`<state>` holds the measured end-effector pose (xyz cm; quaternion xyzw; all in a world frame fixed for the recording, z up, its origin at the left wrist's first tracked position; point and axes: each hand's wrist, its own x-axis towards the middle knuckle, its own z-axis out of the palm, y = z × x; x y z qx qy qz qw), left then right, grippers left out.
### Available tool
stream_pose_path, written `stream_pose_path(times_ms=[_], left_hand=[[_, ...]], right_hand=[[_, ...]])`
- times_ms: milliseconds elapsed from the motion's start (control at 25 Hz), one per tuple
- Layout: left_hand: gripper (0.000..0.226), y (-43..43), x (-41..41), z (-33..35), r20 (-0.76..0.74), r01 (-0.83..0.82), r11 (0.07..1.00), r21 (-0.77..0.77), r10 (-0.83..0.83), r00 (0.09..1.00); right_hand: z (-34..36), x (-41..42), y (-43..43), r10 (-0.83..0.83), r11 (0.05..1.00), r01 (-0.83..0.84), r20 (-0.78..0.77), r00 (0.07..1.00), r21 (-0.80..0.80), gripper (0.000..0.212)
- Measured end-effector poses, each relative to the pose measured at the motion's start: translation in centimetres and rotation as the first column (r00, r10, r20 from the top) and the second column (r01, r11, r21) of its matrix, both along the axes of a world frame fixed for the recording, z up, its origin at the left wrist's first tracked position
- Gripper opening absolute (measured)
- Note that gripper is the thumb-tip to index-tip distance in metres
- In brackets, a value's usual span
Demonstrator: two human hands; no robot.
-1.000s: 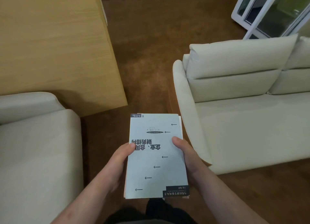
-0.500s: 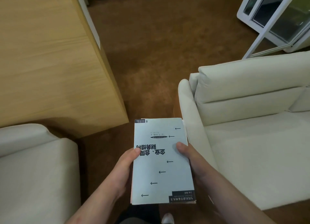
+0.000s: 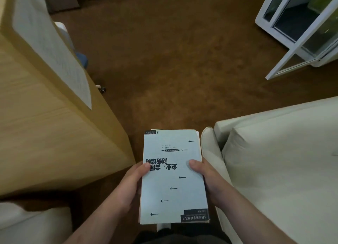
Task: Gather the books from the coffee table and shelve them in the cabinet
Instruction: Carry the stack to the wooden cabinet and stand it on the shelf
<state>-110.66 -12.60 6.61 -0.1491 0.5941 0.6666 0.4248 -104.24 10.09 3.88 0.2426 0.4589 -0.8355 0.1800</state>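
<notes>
A small stack of books (image 3: 173, 189) rests flat between both my hands at the lower middle of the head view. The top book has a pale blue cover with black Chinese characters and small arrows, upside down to me. Edges of other books show under it. My left hand (image 3: 131, 185) grips the stack's left edge, thumb on the cover. My right hand (image 3: 206, 178) grips the right edge the same way. A white glass-door cabinet (image 3: 300, 28) stands open at the upper right. The coffee table is out of view.
A tall light-wood unit (image 3: 45, 134) with a paper sheet (image 3: 54, 48) on its side stands on the left. A cream sofa (image 3: 274, 161) fills the right, another cream seat (image 3: 27, 223) the lower left corner. Brown carpet (image 3: 164, 61) stretches ahead.
The view has advanced between the wooden unit and the sofa; both slid down and outward, and more carpet and the cabinet door show. Both hands keep the same grip on the stack.
</notes>
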Motion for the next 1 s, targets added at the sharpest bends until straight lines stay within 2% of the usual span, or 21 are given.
stream_pose_path(times_ms=[120,280,360,440,600,800,920,1000], left_hand=[[0.057,2.6,-5.8,-0.1,-0.039,0.017,1.000,0.007,-0.017,0.999],[0.063,7.3,-13.8,-0.9,-0.073,0.017,1.000,-0.010,-0.018,0.997],[0.062,9.7,-17.5,-1.0,-0.081,0.011,1.000,-0.001,-0.011,0.997],[0.061,12.0,-21.4,-0.9,-0.074,0.019,1.000,0.025,-0.017,0.997],[0.068,15.7,-28.4,-0.7,-0.010,-0.018,0.997,0.074,0.018,1.000],[0.058,17.9,-36.7,-0.7,-0.001,-0.052,0.993,0.107,0.052,0.999],[0.078,18.1,-42.9,-1.8,-0.022,-0.051,0.998,0.041,0.052,0.998],[0.084,18.0,-47.2,-2.5,-0.044,-0.074,0.996,0.057,0.076,0.996]], right_hand=[[0.2,-5.9,2.7,-0.015,0.999,0.015,-0.002,1.000,0.039,0.107],[0.5,-13.5,7.2,-0.005,0.991,0.003,0.017,1.000,0.130,0.087],[0.3,-17.1,9.5,-0.014,0.988,0.011,0.023,1.000,0.151,0.087],[0.5,-21.2,11.8,-0.016,0.988,0.013,0.024,1.000,0.154,0.084],[1.3,-29.0,15.8,0.005,0.986,-0.009,0.027,1.000,0.168,0.061],[1.5,-37.9,18.0,0.042,0.984,-0.042,0.000,0.999,0.175,0.057],[0.8,-44.3,18.7,0.056,0.985,-0.053,-0.013,0.998,0.164,0.057],[0.4,-49.0,18.8,0.088,0.984,-0.083,-0.026,0.996,0.159,0.058]])
